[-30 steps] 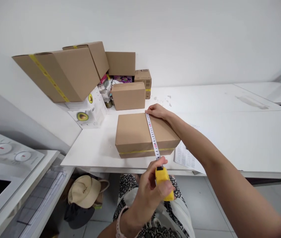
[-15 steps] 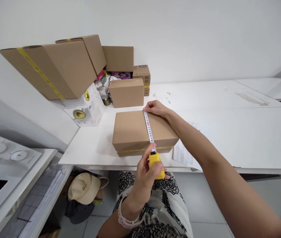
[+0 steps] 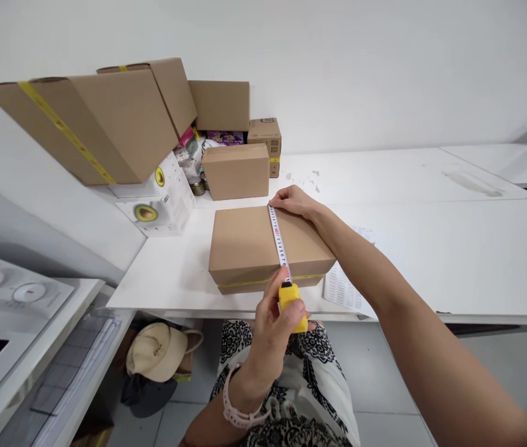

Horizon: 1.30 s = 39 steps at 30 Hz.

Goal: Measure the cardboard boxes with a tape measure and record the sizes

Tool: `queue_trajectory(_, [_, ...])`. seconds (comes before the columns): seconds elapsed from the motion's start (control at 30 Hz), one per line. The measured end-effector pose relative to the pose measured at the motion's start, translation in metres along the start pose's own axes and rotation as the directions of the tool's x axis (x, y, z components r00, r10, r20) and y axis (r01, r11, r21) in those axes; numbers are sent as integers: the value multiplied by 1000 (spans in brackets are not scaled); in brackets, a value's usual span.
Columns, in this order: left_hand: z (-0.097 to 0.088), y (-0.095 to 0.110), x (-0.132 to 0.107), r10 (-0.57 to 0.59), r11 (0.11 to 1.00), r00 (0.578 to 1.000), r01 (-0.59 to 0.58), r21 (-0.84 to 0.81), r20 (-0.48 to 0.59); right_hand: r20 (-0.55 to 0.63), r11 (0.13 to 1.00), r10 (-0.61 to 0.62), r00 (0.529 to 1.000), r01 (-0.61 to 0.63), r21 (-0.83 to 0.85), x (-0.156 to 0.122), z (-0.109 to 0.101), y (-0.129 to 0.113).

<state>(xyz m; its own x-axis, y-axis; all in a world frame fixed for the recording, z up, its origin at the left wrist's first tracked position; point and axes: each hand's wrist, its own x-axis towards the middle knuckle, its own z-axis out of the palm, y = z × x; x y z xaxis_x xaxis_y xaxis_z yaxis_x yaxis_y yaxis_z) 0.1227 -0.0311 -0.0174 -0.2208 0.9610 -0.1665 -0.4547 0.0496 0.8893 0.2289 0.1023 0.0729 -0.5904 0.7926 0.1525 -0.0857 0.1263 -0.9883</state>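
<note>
Nearest to the camera, before the front edge of the box (image 3: 249,245), the left hand (image 3: 270,332) is closed around a yellow tape measure (image 3: 292,303). The thumb and the fingers grip its case, and a pale watch (image 3: 238,415) sits on the wrist. The case hangs just in front of the box, at the level of the yellow band that runs along the front side. The white strip (image 3: 279,243) comes out of the case and lies flat over the top of the box, from the front edge to the back edge.

At the back edge of the box the right hand (image 3: 295,202) holds the end of the strip. Its fingers are bent and pressed together on this end, and they touch the box. The forearm crosses above the right corner of the box.

The box lies on a white table (image 3: 431,261). A printed sheet (image 3: 344,288) is just beside the box at the right. Left of the box and lower, under the table, lies a beige cap (image 3: 154,354). Behind the box stands a smaller carton (image 3: 235,171). Further behind it, to the left, a white pack with avocado pictures (image 3: 154,208) leans under a large carton (image 3: 100,124).
</note>
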Motion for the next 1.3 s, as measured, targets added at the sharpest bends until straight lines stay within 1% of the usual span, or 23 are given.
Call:
queue_trajectory(0.27, [-2,0,-2,3,1000,1000,-3,-15,-5,-17,999,41,999,-41,2,0,-3,4])
queue_trajectory(0.53, [-4,-1,-2,21,1000,1000,-21,-14,-20,-2,999,43,999,-43,-16,6,-6,9])
queue_trajectory(0.63, [-4,-1,-2,19,1000,1000,-19,-16,-24,3,1000,22,1000,-22,10,7,-6,10])
queue_trajectory(0.7, [-4,0,-2,16,1000,1000,-16,-14,-17,7,999,17,1000,-17,27,6,-6,10])
queue_trajectory(0.83, [-4,1,-3,5,1000,1000,-5,-12,-15,4,999,40,999,-40,9,-1,-8,11])
queue_trajectory(0.93, [-3,2,-2,-2,1000,1000,2,-25,-9,4,999,48,999,-48,7,-2,-12,18])
queue_trajectory(1.0, [-3,2,-1,0,999,1000,0,-40,-4,19,999,37,999,-37,6,9,-17,28])
queue_trajectory(1.03, [-3,2,0,2,999,1000,-2,-45,-1,27,1000,23,999,-23,-1,20,-20,34])
queue_trajectory(1.1, [-3,3,0,6,999,1000,-6,-40,2,43,999,-3,999,5,-41,52,-26,46])
queue_trajectory(1.17, [-6,4,-1,20,1000,1000,-20,-16,5,41,992,4,999,1,-125,90,-32,53])
queue_trajectory(1.2, [-9,4,-3,37,999,999,-37,5,13,28,984,15,1000,-9,-177,107,-34,53])
queue_trajectory(1.23, [-12,5,-5,57,998,998,-58,33,34,0,978,-3,1000,3,-207,119,-37,51])
queue_trajectory(1.27, [-16,7,-7,76,994,995,-81,70,69,-39,977,-52,998,43,-209,125,-39,45])
queue_trajectory(1.3, [-21,8,-10,95,987,989,-109,119,114,-76,975,-116,990,100,-197,123,-41,37])
